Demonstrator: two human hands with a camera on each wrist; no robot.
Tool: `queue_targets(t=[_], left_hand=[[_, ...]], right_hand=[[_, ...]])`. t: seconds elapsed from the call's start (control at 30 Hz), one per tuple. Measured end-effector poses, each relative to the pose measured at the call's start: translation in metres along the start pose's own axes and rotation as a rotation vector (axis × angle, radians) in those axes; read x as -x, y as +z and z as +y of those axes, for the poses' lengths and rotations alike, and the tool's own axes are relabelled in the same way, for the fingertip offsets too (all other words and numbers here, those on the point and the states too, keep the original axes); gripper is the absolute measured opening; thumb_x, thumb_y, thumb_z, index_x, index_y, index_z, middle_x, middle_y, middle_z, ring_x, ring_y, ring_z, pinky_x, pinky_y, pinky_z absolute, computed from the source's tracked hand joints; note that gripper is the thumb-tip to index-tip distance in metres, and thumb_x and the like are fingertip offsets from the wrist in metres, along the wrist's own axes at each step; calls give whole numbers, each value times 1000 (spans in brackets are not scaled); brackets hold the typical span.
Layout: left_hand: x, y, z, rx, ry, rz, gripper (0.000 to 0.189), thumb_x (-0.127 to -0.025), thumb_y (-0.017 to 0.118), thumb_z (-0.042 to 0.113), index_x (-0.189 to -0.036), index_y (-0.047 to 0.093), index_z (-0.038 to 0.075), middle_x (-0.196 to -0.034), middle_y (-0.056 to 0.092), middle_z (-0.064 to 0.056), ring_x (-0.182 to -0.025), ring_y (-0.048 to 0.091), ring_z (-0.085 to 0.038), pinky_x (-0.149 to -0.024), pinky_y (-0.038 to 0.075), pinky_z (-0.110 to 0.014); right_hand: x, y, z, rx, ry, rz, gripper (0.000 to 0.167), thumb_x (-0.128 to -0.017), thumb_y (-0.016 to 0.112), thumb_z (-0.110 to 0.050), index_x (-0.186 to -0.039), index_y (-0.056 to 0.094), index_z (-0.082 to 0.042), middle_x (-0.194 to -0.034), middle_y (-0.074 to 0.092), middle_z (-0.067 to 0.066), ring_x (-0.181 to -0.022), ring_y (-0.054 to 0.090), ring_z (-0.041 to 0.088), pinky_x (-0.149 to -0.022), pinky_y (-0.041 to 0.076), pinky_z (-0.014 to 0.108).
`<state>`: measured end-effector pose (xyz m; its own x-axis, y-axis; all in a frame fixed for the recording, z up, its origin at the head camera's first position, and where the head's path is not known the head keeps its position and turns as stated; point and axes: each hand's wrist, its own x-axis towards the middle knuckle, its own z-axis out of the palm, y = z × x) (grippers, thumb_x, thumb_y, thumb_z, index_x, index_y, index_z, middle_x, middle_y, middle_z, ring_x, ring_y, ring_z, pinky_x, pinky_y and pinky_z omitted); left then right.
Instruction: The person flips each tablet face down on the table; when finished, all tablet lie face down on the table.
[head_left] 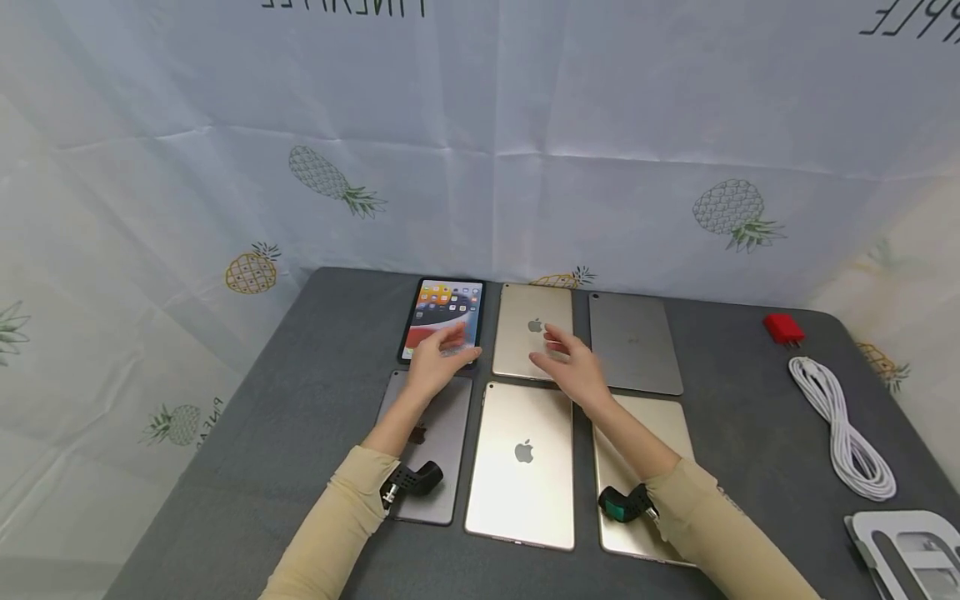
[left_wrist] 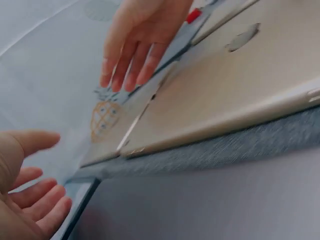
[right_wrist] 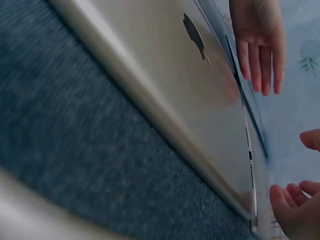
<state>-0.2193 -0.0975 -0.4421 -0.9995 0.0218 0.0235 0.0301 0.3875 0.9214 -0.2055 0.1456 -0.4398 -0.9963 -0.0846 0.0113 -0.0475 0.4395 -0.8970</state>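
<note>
Several tablets lie flat in two rows. My left hand (head_left: 435, 364), fingers loosely bent and holding nothing, hovers over the lower part of a tablet with a lit home screen (head_left: 437, 315). Facing it, my right hand (head_left: 576, 373) is over the right side of a gold tablet (head_left: 513, 337), also with nothing in its grasp. Right of that lies a dark grey tablet (head_left: 637, 342). In the near row are a grey tablet (head_left: 442, 475) partly under my left arm, a gold tablet (head_left: 521, 492) in the middle, and another gold tablet (head_left: 663, 425) partly hidden by my right arm.
On the right of the grey table (head_left: 270, 433) are a red charger plug (head_left: 783, 328), a coiled white cable (head_left: 847, 442) and a white stand-like object (head_left: 911, 542), cut off by the frame. A pineapple-print curtain (head_left: 525, 200) hangs behind the table.
</note>
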Motion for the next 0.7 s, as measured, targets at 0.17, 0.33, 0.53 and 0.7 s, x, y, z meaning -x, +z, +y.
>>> queue_targets(t=[0.17, 0.33, 0.53, 0.7], left_hand=[[0, -17, -2, 86, -51, 13, 64, -85, 76, 24, -141, 51, 8, -131, 60, -14, -122, 56, -24, -96, 48, -43], [-3, -30, -10, 129, -60, 44, 63, -88, 73, 23, -143, 48, 7, -137, 55, -14, -125, 53, -24, -101, 44, -42], [-4, -41, -17, 167, -74, 99, 61, -91, 71, 20, -145, 45, 5, -141, 50, -16, -128, 48, -27, -104, 42, -42], [-4, -50, -21, 139, -100, 159, 62, -92, 69, 22, -146, 43, 5, -145, 47, -14, -134, 42, -26, -110, 34, -37]], right_hand=[[-6, 11, -6, -108, 26, -16, 71, -89, 72, -25, -150, 37, -10, -147, 44, 11, -135, 42, 28, -104, 42, 42], [-10, 24, -12, -153, 35, -31, 73, -89, 72, -23, -151, 35, -9, -149, 42, 10, -137, 38, 27, -108, 38, 39], [-13, 42, -22, -191, 28, -68, 75, -88, 72, -19, -151, 33, -6, -150, 40, 13, -138, 37, 26, -111, 34, 36], [-14, 56, -30, -223, 54, -107, 79, -87, 73, -19, -152, 30, -6, -152, 38, 13, -139, 37, 28, -111, 33, 36]])
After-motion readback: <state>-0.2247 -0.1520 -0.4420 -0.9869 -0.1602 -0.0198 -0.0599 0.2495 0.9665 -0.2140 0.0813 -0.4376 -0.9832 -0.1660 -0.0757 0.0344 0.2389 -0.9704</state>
